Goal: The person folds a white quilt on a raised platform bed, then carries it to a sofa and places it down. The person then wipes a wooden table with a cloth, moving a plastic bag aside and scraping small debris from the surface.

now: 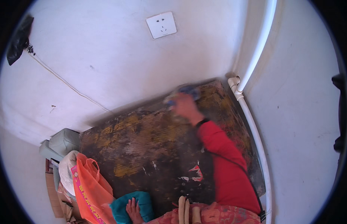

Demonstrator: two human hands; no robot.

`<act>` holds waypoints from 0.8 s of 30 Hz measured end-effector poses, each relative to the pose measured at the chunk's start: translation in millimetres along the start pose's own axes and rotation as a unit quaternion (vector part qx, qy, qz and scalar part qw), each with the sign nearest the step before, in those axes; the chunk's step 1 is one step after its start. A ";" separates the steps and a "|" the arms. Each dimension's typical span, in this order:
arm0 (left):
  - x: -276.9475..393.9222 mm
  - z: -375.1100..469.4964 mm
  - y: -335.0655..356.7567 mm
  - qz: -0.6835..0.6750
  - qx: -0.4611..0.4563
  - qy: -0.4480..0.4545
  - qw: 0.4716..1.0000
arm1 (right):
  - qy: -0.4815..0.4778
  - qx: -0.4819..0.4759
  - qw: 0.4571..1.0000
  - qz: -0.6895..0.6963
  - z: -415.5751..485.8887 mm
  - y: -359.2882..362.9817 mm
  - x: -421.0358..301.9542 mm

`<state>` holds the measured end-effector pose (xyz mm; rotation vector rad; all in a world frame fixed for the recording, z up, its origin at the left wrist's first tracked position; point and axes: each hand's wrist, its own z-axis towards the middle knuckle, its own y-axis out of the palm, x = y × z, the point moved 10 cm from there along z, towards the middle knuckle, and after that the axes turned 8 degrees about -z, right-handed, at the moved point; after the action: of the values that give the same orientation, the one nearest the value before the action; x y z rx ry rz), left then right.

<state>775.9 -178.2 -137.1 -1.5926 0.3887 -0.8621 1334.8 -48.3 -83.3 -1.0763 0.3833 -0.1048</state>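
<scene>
My right hand (187, 107), in a red sleeve, reaches to the back of a dark, worn tabletop (140, 137). It is blurred and closed on a crumpled blue and whitish cloth (189, 91), pressed near the wall edge. At the near left, my left hand (133, 210) lies with its fingers spread over a folded teal cloth (147, 203); part of that hand is hidden at the picture's rim. Stains, yellowish patches and torn scraps of red and white paper (197, 173) mark the surface.
An orange plastic bag (92, 187) stands at the left, beside a whitish bag (67, 168) and grey-green boxes (62, 142). A white pipe (254, 134) runs along the right edge. The wall behind bears a socket (161, 25) and a thin cable (69, 84).
</scene>
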 end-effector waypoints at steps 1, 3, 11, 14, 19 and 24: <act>0.4 0.0 0.3 0.002 -0.001 0.003 1.000 | -0.038 0.009 0.999 -0.012 3.7 10.1 -42.3; 1.9 -0.6 0.0 0.005 -0.004 0.007 1.000 | -0.089 -0.056 0.993 0.044 4.3 47.1 -121.5; 1.3 -3.0 -3.3 0.013 0.003 0.007 1.000 | 0.000 -0.029 1.000 -0.003 9.0 33.7 -65.1; -4.1 -5.6 -1.5 0.011 0.006 0.002 1.000 | 0.226 0.000 0.965 -0.133 -19.7 -31.4 114.6; -6.6 -11.3 1.0 0.003 0.012 0.001 1.000 | 0.225 -0.015 0.939 -0.259 -57.7 -64.4 191.5; 6.7 -6.8 -6.7 0.018 0.025 0.029 0.999 | 0.075 -0.038 0.988 -0.127 -57.5 -20.5 25.6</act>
<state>774.1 -186.1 -128.6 -1.5130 0.4335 -0.8856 1340.2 -113.1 -95.7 -1.1935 0.3864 -0.4017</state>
